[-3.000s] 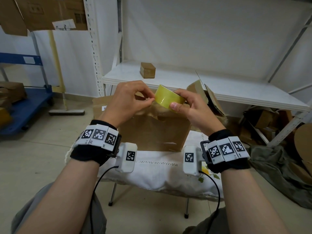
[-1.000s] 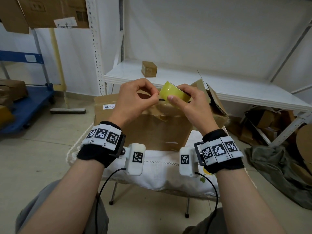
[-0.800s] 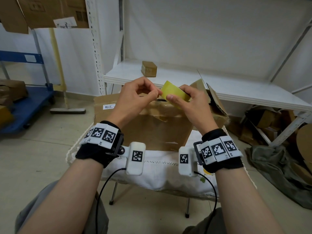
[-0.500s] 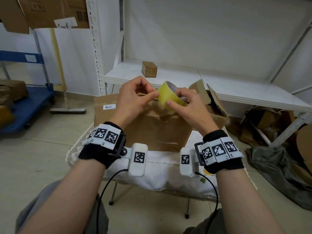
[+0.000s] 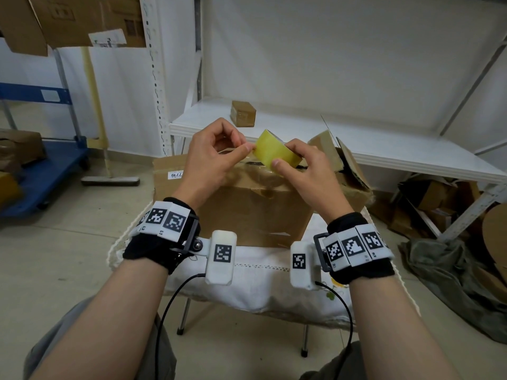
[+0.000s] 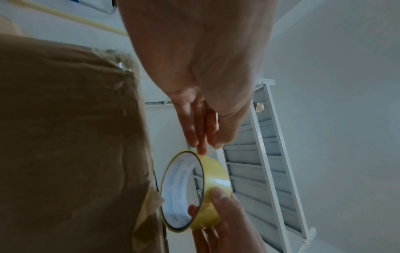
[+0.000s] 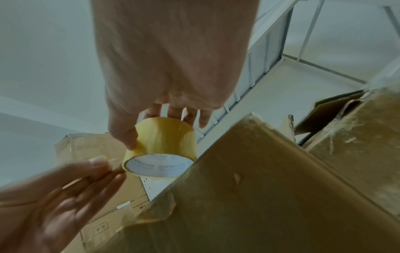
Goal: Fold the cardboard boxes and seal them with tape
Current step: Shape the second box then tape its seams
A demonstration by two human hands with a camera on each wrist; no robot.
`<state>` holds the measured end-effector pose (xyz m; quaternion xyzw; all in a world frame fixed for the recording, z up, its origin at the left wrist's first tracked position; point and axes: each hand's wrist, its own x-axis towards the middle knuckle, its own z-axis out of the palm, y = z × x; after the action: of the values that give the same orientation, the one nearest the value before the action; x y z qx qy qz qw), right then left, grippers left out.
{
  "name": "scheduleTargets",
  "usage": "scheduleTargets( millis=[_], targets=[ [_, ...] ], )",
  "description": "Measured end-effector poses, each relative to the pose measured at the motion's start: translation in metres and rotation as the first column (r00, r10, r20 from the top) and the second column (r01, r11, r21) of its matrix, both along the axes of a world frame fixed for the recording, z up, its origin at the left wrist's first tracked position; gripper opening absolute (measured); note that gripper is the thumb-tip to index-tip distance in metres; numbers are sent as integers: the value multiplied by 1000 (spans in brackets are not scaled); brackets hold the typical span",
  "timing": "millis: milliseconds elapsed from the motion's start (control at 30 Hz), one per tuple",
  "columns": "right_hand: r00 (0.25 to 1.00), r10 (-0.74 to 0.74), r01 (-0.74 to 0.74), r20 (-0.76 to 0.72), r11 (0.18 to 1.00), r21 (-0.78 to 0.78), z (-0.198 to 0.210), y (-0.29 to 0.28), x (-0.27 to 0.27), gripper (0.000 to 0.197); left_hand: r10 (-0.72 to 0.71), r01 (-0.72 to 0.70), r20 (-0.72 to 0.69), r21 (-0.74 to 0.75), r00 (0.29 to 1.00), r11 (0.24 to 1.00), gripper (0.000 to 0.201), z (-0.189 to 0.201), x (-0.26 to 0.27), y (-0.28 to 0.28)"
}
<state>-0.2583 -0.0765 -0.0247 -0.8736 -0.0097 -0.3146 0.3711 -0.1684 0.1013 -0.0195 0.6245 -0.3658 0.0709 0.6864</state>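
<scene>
A yellow tape roll (image 5: pixel 274 152) (image 6: pixel 214 181) (image 7: pixel 166 142) is held in the air above a closed brown cardboard box (image 5: pixel 252 209) (image 6: pixel 65 137) (image 7: pixel 259 188). My right hand (image 5: pixel 282 154) (image 7: pixel 160 133) grips the roll, thumb on its outer face and fingers behind. My left hand (image 5: pixel 248 148) (image 6: pixel 203 149) pinches the roll's left rim with thumb and forefinger, the other fingers curled. The box stands on a white cloth-covered stool (image 5: pixel 260 281) and has clear tape and wrinkled patches along its top edge. No freed tape end is visible.
A white shelf (image 5: pixel 384 157) behind holds a small brown box (image 5: pixel 243 113). An open carton (image 5: pixel 345 165) stands right of the box, and a flat labelled carton (image 5: pixel 167 174) leans behind it on the left. A blue cart (image 5: pixel 41 174) is far left. Cardboard scraps (image 5: pixel 439 204) and grey cloth (image 5: pixel 452 275) lie right.
The roll has turned in my hands, its outer face now towards me. My left fingers have shifted along its rim. The box has stayed put.
</scene>
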Motion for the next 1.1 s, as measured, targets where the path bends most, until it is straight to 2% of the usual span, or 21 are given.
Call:
scheduleTargets(
  millis=[133,367,567,733,933,1033,1100],
  targets=[
    [999,-45,45,11,999,16,0,1,1,9,-40,40,3,0,999,999,22,1,-3,0],
    [996,-83,82,37,996,36,2,4,-2,12,-79,70,-108,-83,991,994,28,3,-3,-4],
    [996,-57,56,76,998,5,1,7,-1,18,-30,25,-196,-29,980,999,50,-2,-5,-6],
    [993,-58,62,103,997,-42,1,9,-2,21,28,-13,-202,76,979,997,47,-3,-3,-8],
    [994,-88,95,68,989,-112,-1,10,2,23,155,-126,-174,166,973,978,42,-4,0,-10],
    [989,-132,139,60,980,-139,-1,8,5,23,120,-84,-195,185,974,979,40,-1,0,-7],
    [983,-174,179,50,974,-136,-1,4,6,26,15,22,-236,155,972,988,37,2,0,-4]
  ],
)
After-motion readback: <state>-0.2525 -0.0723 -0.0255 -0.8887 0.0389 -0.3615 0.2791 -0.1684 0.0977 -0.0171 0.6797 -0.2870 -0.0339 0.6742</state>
